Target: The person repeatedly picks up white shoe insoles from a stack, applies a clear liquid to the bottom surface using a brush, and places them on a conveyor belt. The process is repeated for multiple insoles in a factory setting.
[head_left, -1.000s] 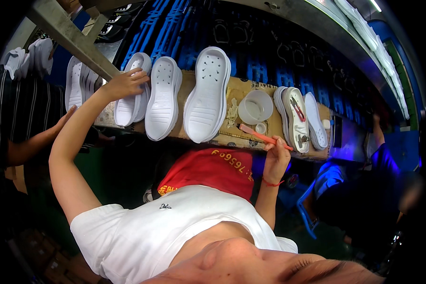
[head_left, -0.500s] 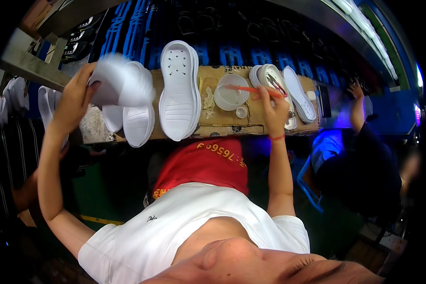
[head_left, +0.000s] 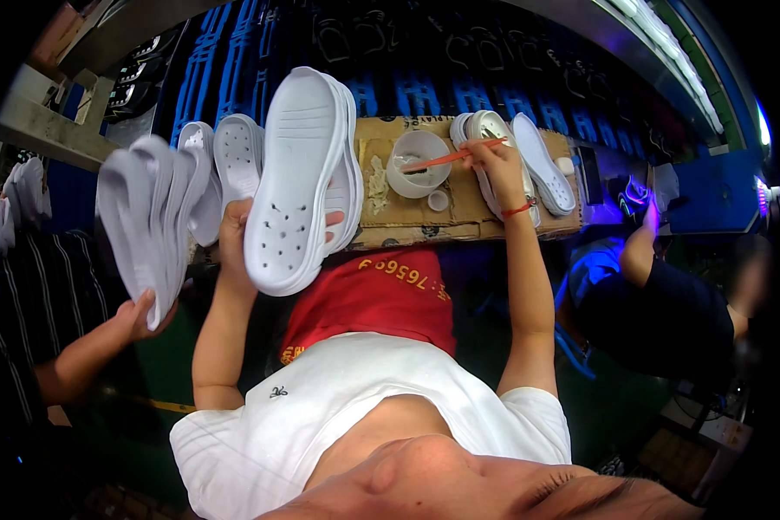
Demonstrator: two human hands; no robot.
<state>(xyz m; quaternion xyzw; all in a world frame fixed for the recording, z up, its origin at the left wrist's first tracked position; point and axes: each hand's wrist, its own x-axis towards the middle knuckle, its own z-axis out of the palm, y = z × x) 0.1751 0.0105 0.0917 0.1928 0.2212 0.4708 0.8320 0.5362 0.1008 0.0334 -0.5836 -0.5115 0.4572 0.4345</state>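
My left hand (head_left: pixel 235 224) is closed around the edge of a white shoe sole (head_left: pixel 296 165), its perforated end toward me. The sole is raised over the cardboard, in front of another white sole (head_left: pixel 348 186) that it partly covers. Fingertips show past its right edge. In my right hand (head_left: pixel 496 165) is a slim orange-handled brush (head_left: pixel 442 161), pinched between the fingers. Its dark tip reaches into a translucent plastic cup (head_left: pixel 426 186) that stands on the cardboard. Beside the cup is a small white cap (head_left: pixel 438 201).
At left a co-worker's hand (head_left: pixel 139 316) grips a stack of white soles (head_left: pixel 143 217). More soles (head_left: pixel 239 152) stand behind my left hand. A white tray (head_left: pixel 491 130) with tools and another sole (head_left: pixel 542 165) lie right of the cup on the cardboard (head_left: pixel 381 234). Behind runs a dark rack with blue bars (head_left: pixel 416 95).
My left hand has come rightward from the left-hand soles and now holds one sole before the middle. The brush tip has shifted lower in the cup. A co-worker's hand has lifted a stack at left.
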